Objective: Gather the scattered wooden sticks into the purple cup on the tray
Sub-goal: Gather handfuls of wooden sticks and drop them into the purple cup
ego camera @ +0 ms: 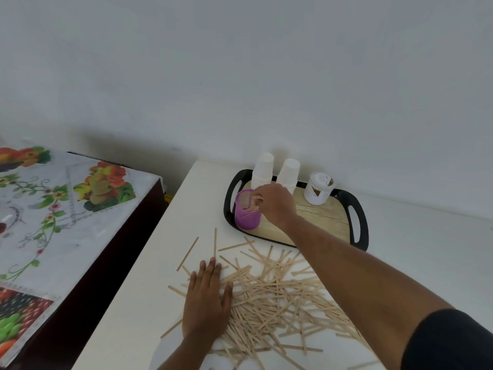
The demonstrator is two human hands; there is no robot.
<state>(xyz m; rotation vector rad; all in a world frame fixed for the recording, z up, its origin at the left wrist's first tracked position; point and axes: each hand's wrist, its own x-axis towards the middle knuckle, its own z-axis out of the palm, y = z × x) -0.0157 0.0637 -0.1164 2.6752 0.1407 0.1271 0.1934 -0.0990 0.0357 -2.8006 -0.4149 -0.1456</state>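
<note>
Holding pale flat wooden sticks (277, 297), purple cup (247, 212), right hand (274, 202) grip unclear, left hand (206, 303) flat.

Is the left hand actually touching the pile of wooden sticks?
Touching. The head view shows the left hand lying flat, fingers straight, on the edge of the wooden sticks, with sticks running under its palm and fingers.

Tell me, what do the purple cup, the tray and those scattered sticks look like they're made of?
The purple cup looks like plastic mesh: a fine grid shows in its wall. The tray seems to have a glossy black plastic rim with cut-out handles and a pale wood-grain base, possibly only printed. The sticks look like thin, flat, unfinished light wood, matte and tan.
</note>
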